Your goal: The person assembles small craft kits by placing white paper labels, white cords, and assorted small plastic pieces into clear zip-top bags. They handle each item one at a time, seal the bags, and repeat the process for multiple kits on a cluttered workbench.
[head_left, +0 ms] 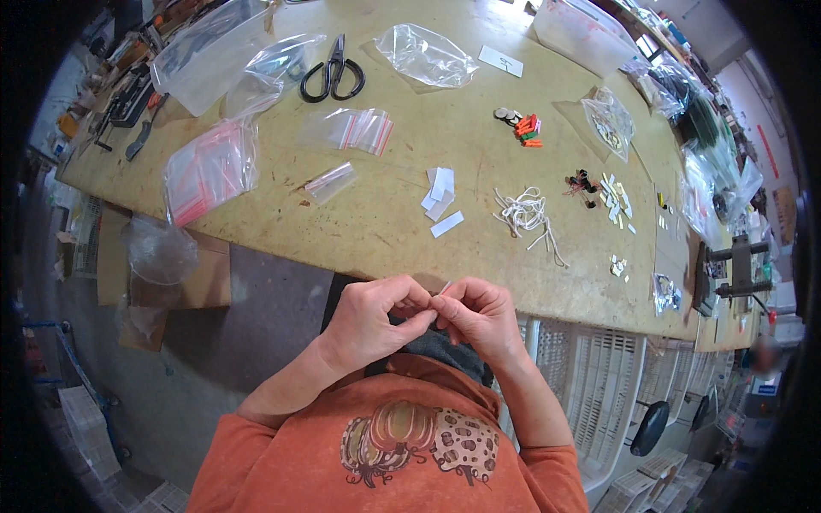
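Observation:
At the table's front edge my left hand and my right hand meet, thumbs and forefingers pinched together. A thin white sliver sticks up between the fingertips. The rest of what they hold is too small and covered to name. Closest on the table lie white paper slips, some overlapping. To their right is a loose bundle of white cords. Beyond it are small black parts with wires, pale strips and little white pieces.
Black-handled scissors lie at the back, beside a clear bag. Zip bags are stacked on the left, more nearer the middle. Orange and green parts sit by coin-like discs. White plastic crates stand below the right edge.

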### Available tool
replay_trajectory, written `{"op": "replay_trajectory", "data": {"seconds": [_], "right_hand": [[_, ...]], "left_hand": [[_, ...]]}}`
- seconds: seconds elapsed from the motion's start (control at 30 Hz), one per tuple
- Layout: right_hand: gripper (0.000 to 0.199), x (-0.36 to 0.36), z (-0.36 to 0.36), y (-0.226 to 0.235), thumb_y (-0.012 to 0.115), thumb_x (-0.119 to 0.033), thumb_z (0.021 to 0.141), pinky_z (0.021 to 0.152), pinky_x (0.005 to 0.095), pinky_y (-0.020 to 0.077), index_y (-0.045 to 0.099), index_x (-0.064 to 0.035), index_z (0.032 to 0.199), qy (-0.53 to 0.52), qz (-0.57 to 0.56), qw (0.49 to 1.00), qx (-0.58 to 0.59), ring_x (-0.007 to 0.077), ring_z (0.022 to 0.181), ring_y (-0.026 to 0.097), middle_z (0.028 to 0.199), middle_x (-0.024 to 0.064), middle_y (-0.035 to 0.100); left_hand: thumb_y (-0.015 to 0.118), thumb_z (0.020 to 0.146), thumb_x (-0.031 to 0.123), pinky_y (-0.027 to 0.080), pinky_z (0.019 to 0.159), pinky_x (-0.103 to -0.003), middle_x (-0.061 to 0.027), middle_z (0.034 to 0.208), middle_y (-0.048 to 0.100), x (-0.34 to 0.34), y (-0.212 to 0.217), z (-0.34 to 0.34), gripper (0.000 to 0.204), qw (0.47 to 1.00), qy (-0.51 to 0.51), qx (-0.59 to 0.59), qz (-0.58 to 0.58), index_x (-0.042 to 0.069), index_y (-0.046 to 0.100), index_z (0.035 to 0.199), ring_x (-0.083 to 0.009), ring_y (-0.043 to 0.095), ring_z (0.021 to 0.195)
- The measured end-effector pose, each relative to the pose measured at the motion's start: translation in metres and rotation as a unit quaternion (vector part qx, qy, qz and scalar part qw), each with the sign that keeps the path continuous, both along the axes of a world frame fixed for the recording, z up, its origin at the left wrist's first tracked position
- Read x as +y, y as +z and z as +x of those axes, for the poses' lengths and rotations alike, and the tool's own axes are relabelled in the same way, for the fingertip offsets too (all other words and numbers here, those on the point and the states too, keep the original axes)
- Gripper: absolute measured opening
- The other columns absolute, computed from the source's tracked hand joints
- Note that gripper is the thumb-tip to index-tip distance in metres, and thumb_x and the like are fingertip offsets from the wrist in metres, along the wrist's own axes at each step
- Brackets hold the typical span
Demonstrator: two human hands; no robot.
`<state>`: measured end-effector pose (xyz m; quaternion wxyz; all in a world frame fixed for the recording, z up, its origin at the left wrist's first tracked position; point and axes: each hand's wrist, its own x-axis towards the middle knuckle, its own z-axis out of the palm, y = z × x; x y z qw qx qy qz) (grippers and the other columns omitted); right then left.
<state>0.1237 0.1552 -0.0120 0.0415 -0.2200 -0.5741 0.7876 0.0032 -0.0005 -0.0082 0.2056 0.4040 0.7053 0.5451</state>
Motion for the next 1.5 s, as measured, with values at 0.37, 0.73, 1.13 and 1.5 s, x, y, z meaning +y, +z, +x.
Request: {"op": "replay_trajectory", "data": {"seconds": [0.37,0.73,1.13,1.5], "right_hand": [[0.017,-0.009,-0.003,0.007,0.070,-0.014,0.098,0.050,0.0216,0.0487,0.066,-0.0001,0.089,-0.023,0.033,0.998,-0.050,0.0076,0.060,0.061,0.080,0.0031,0.068],[0.018,-0.010,0.000,-0.001,0.072,-0.018,0.098,0.046,0.0189,0.0451,0.067,-0.0042,0.088,-0.016,0.073,0.997,-0.032,0.0051,0.057,0.062,0.075,0.0004,0.069],[0.014,-0.007,0.001,-0.001,0.071,-0.013,0.097,0.047,0.0198,0.0480,0.065,-0.0051,0.087,0.017,0.035,0.998,-0.057,0.0059,0.055,0.060,0.072,-0.0001,0.066],[0.014,-0.010,0.004,0.004,0.067,-0.008,0.097,0.047,0.0193,0.0436,0.058,-0.0062,0.086,0.006,-0.011,0.999,-0.050,0.0013,0.059,0.054,0.073,-0.0044,0.059]], "left_hand": [[0.077,0.084,0.005,0.059,0.065,-0.028,-0.0104,0.079,0.073,0.001,0.004,0.002,0.010,1.000,0.010,0.013,-0.011,0.001,0.071,0.090,-0.0147,0.073,0.071],[0.074,0.086,0.005,0.056,0.064,-0.028,-0.0115,0.079,0.074,-0.004,-0.002,-0.004,0.006,0.999,-0.014,0.005,-0.033,0.000,0.073,0.089,-0.0139,0.072,0.070],[0.074,0.080,0.003,0.055,0.061,-0.028,-0.0111,0.075,0.072,-0.004,-0.010,0.001,0.005,0.998,0.005,0.050,-0.025,0.001,0.071,0.083,-0.0141,0.071,0.067],[0.075,0.075,0.001,0.054,0.057,-0.035,-0.0075,0.071,0.066,0.005,-0.011,0.007,0.015,0.965,0.078,0.243,0.053,0.009,0.064,0.081,-0.0267,0.068,0.064]]}}
